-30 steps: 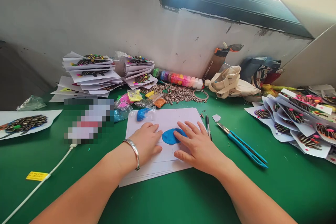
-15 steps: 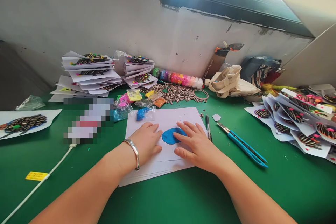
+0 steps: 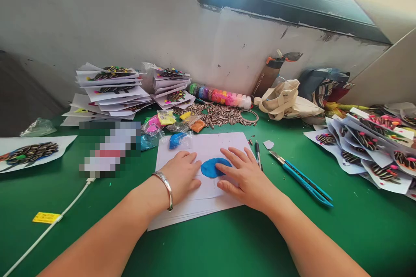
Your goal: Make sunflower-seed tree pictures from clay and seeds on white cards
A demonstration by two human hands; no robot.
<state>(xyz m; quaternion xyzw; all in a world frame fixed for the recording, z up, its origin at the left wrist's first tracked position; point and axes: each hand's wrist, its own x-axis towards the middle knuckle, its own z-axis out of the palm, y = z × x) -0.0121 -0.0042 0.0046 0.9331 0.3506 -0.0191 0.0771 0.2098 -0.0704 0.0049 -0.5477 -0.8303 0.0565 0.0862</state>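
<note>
A flattened oval of blue modelling clay (image 3: 211, 168) lies on a stack of white paper (image 3: 175, 220) in front of me. My right hand (image 3: 242, 173) is spread over the right side of the clay, its index fingertip on the clay's surface and its other fingers over the paper. My left hand (image 3: 182, 175), with a silver bangle at the wrist, rests on the paper just left of the clay, fingers stretched out and holding nothing. Faint pencil lines show on the sheet below the clay. A small bag of blue clay (image 3: 176, 140) sits at the paper's top left.
Right of the paper lie a pen (image 3: 258, 153) and a blue utility knife (image 3: 302, 179). Behind are striped sunflower seeds (image 3: 221, 115), clay packets (image 3: 165, 117), a tube of coloured clay (image 3: 224, 96) and a cloth bag (image 3: 281, 99). Stacked seed pictures (image 3: 113, 91) stand left; more (image 3: 360, 143) lie right.
My right hand has shifted very slightly, its fingers a little higher over the clay's right side. My left hand and the clay stay in place.
</note>
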